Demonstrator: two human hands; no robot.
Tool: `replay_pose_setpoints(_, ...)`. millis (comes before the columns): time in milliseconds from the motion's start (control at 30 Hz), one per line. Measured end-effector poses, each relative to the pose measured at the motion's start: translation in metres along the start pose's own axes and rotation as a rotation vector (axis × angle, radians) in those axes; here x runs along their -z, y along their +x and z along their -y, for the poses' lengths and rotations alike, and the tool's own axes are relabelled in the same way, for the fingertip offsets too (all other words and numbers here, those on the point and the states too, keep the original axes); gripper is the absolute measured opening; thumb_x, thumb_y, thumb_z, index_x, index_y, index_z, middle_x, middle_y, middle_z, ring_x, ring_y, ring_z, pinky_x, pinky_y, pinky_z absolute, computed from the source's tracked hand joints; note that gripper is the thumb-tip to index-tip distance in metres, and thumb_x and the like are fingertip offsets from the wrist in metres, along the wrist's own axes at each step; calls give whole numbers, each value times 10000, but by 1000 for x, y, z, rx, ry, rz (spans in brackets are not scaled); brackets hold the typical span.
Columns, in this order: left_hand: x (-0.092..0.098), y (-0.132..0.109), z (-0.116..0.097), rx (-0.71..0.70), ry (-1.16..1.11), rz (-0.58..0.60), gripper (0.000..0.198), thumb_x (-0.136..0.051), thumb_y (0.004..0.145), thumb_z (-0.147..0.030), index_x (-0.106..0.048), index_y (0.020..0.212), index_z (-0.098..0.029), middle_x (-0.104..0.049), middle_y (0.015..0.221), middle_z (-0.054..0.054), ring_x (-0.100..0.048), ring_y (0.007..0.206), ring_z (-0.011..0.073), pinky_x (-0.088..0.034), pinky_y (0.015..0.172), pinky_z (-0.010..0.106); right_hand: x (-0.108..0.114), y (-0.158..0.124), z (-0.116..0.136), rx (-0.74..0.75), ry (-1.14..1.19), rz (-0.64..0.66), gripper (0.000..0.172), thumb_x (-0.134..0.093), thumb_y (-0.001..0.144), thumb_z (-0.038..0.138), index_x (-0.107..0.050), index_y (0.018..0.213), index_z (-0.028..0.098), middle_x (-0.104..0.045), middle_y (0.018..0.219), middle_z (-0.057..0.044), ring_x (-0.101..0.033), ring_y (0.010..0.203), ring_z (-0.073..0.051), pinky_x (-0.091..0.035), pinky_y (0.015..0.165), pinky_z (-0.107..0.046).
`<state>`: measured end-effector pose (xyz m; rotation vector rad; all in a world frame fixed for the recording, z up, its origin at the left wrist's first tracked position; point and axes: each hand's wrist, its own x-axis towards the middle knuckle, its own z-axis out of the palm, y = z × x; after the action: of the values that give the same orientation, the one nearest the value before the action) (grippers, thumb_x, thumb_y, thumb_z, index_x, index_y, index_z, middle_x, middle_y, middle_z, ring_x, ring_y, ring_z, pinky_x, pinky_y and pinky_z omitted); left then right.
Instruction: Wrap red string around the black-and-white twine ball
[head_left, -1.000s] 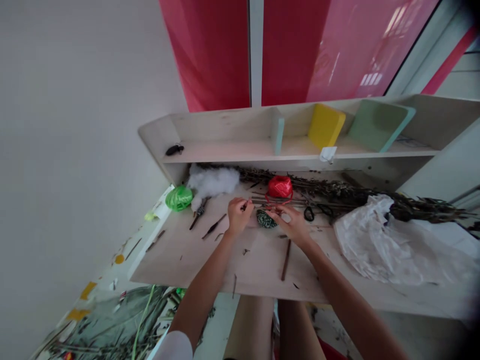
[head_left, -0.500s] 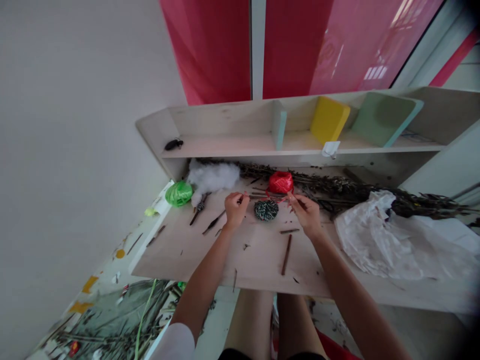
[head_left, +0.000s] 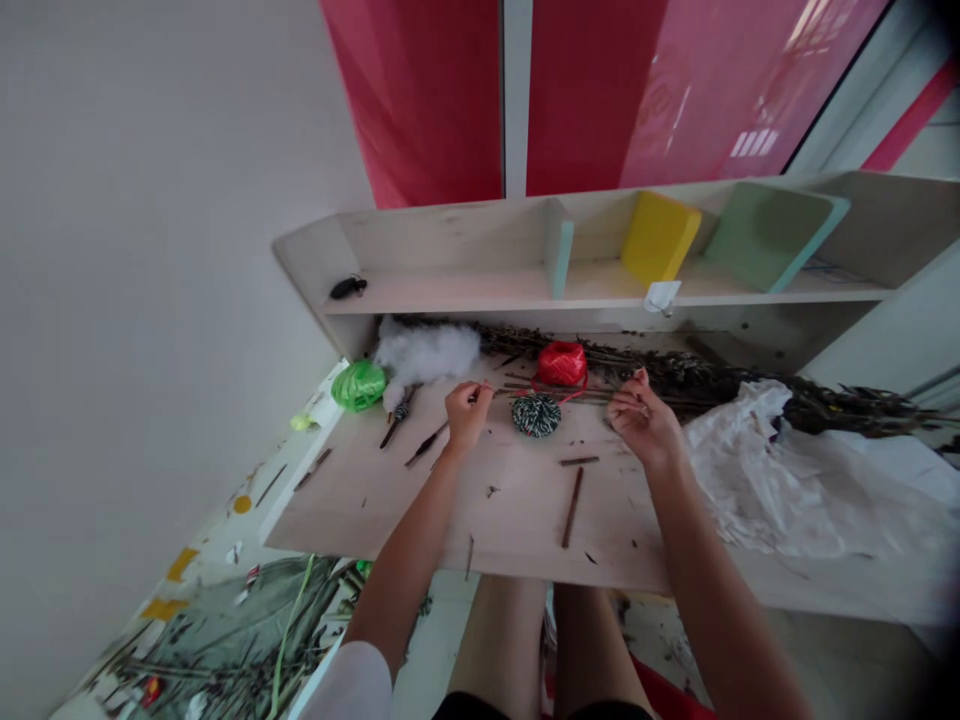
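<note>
My left hand (head_left: pixel 468 412) is closed in a pinch just left of a dark green and white ball of twine (head_left: pixel 536 414). What sits between its fingertips is too small to make out. To the right of the twine, my right hand (head_left: pixel 646 422) is raised a little above the tabletop with its fingers curled in. Whatever those fingers hold, if anything, cannot be seen. Behind the twine lies a roll of red plastic string (head_left: pixel 562 363), with a loose strand trailing at its front. Thin brown sticks (head_left: pixel 592 393) run between the two hands.
White stuffing (head_left: pixel 426 350) and a green string roll (head_left: pixel 358 386) sit at the back left. Dried branches (head_left: pixel 690 375) line the back under the shelf (head_left: pixel 450 290). A crumpled white plastic bag (head_left: pixel 817 480) covers the right side. Short twigs (head_left: pixel 572 508) are scattered in front.
My right hand has moved right, away from the red string and twine. A red strand stretched toward it before; now it lies by the roll. My left hand has shifted slightly left.
</note>
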<state>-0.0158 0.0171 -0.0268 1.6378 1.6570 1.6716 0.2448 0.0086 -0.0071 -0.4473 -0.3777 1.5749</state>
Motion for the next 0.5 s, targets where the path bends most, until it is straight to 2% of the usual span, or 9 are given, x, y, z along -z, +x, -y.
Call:
replay_pose_setpoints(133,3,2,-1,67,-32,-43,378,-496,775,-320,-386,437,-192,-379,446,-34,-378,495,94,-326,545,244,7,2,13,60,126,-56,214,-580,740,16,-596,829,211,-468,565,112,-394,413,8,-410,459,-103)
replay_pose_setpoints(267,6,6,3,188,-81,-98,382,-496,780,-355,-412,446,-190,-362,423,-41,-359,463,87,-296,501,238,17,3,24,118,171,-103,178,-588,755,28,-588,803,199,-467,552,116,-393,403,10,-402,448,-109)
replay_pose_setpoints(500,8,12,10,304,-161,-153,339,-494,763,-336,-450,461,-189,-360,403,-49,-352,426,87,-269,470,240,23,3,28,110,223,-117,166,-591,773,41,-572,826,197,-490,565,115,-403,407,2,-409,454,-125)
